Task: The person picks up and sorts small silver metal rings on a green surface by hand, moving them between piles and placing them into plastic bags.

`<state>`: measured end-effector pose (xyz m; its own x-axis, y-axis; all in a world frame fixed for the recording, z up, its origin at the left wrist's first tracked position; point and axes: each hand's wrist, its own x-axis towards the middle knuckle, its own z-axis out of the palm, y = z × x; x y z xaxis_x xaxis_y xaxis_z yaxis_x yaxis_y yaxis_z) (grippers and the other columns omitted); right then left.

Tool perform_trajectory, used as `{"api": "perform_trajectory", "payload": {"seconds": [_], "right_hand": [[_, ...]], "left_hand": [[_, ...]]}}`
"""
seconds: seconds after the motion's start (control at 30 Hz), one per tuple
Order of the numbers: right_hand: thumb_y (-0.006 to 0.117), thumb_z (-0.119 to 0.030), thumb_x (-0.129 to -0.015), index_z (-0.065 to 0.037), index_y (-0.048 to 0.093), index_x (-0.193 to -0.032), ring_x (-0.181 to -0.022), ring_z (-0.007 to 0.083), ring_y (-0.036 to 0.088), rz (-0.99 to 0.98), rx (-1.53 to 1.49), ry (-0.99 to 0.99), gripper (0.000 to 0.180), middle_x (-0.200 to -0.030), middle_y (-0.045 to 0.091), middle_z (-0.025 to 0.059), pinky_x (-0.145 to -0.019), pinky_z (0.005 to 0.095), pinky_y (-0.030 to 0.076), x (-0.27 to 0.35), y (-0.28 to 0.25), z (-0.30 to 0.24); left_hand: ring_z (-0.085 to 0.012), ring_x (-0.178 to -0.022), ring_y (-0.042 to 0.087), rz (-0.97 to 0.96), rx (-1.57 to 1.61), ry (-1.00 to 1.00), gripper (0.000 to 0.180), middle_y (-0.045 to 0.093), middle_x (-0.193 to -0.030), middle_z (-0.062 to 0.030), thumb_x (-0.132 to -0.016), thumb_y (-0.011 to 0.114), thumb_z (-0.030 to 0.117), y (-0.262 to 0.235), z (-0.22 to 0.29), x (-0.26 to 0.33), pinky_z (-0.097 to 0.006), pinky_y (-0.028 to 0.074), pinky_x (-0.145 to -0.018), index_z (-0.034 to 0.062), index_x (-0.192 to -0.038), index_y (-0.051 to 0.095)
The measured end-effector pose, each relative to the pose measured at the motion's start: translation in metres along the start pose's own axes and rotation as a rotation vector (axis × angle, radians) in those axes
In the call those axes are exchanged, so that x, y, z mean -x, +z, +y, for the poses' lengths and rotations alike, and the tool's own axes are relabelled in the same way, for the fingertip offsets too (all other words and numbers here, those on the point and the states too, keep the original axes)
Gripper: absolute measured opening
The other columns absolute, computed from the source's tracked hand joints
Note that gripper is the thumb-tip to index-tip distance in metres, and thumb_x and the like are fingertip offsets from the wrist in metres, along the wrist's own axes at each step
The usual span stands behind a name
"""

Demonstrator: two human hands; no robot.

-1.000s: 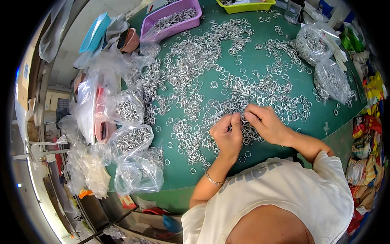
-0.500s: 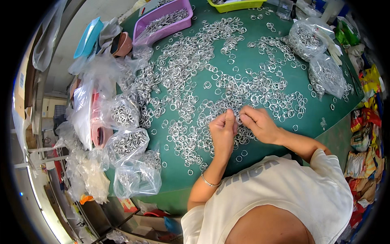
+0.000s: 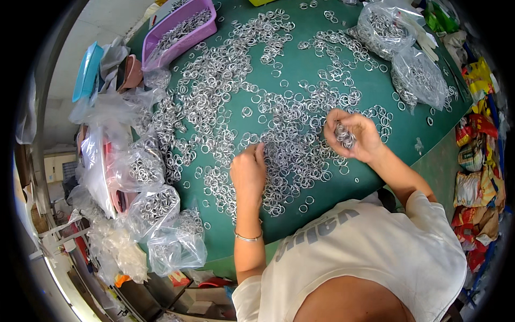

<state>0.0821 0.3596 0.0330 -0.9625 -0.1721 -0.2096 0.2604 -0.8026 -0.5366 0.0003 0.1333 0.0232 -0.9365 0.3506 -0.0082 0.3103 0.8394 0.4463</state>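
Note:
Many silvery metal rings (image 3: 292, 139) lie loose across the green tabletop (image 3: 300, 225), in a thick patch between my hands. My right hand (image 3: 367, 137), palm turned up and fingers curled, cups a small bunch of rings (image 3: 344, 137) just above the right side of the patch. To the left, my left hand (image 3: 248, 172) is closed with its thumb along the top, low over the rings at the left of the patch. What its fingers hold, if anything, is hidden.
Clear plastic bags of rings (image 3: 155, 206) line the table's left side. Two more filled bags (image 3: 418, 78) sit at the far right. A purple basket (image 3: 179, 33) of rings stands at the far left, near a blue basin (image 3: 87, 72). Colourful packages (image 3: 475, 166) are stacked right of the table.
My hands, close together before, are now apart: the left has moved left, the right has moved up and turned palm up, showing the rings in it. The view has also shifted.

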Motion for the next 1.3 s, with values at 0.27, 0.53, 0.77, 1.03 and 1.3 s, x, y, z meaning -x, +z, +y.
{"api": "perform_trajectory", "payload": {"seconds": [0.27, 0.53, 0.77, 1.03, 1.3], "right_hand": [[0.060, -0.019, -0.079, -0.004, 0.062, -0.079, -0.059, 0.0241, 0.057, 0.407, 1.865, -0.537, 0.016, -0.076, 0.063, 0.0073, -0.053, 0.0342, 0.044, -0.067, -0.046, -0.037], [0.058, -0.012, -0.077, -0.004, 0.060, -0.071, -0.058, 0.0176, 0.055, 0.319, 1.567, -0.327, 0.010, -0.062, 0.057, 0.0071, -0.054, 0.0331, 0.046, -0.076, -0.048, -0.060], [0.047, -0.009, -0.077, 0.001, 0.048, -0.093, -0.055, 0.0157, 0.045, 0.034, -0.076, -0.066, 0.019, -0.091, 0.049, 0.0146, -0.033, 0.0197, 0.032, -0.068, -0.060, -0.065], [0.061, -0.018, -0.077, -0.002, 0.055, -0.082, -0.048, 0.0162, 0.045, 0.164, 1.201, -0.248, 0.017, -0.057, 0.049, 0.0024, -0.044, 0.0290, 0.037, -0.132, -0.042, -0.065], [0.063, -0.018, -0.073, -0.006, 0.058, -0.075, -0.066, 0.0320, 0.059, 0.108, 2.352, -0.209, 0.013, -0.066, 0.059, 0.0131, -0.057, 0.0417, 0.046, -0.112, -0.039, -0.045]], "left_hand": [[-0.0380, -0.063, 0.057, 0.025, 0.164, 0.189, 0.012, 0.060, -0.071, -0.0205, -0.083, 0.050, 0.009, 0.018, 0.027, -0.035, -0.042, 0.045, -0.055, 0.0016, -0.084, 0.060], [-0.0289, -0.054, 0.057, 0.045, 0.380, 0.151, 0.022, 0.059, -0.065, -0.0171, -0.085, 0.052, 0.017, 0.040, 0.039, -0.097, -0.036, 0.044, -0.050, -0.0030, -0.080, 0.059], [-0.0075, -0.053, 0.036, -0.502, 1.686, -0.507, 0.031, 0.042, -0.065, -0.0010, -0.092, 0.044, 0.023, 0.029, 0.036, -0.102, -0.018, 0.024, -0.041, -0.0038, -0.107, 0.046], [-0.0092, -0.044, 0.034, -0.094, 0.603, 0.011, 0.022, 0.036, -0.050, 0.0016, -0.083, 0.057, 0.021, 0.021, 0.018, -0.111, -0.023, 0.028, -0.040, 0.0018, -0.093, 0.058], [-0.0347, -0.068, 0.059, -0.156, 0.017, 0.170, 0.025, 0.061, -0.073, -0.0172, -0.077, 0.062, 0.026, 0.021, 0.001, -0.084, -0.043, 0.045, -0.057, 0.0046, -0.088, 0.054]]}}
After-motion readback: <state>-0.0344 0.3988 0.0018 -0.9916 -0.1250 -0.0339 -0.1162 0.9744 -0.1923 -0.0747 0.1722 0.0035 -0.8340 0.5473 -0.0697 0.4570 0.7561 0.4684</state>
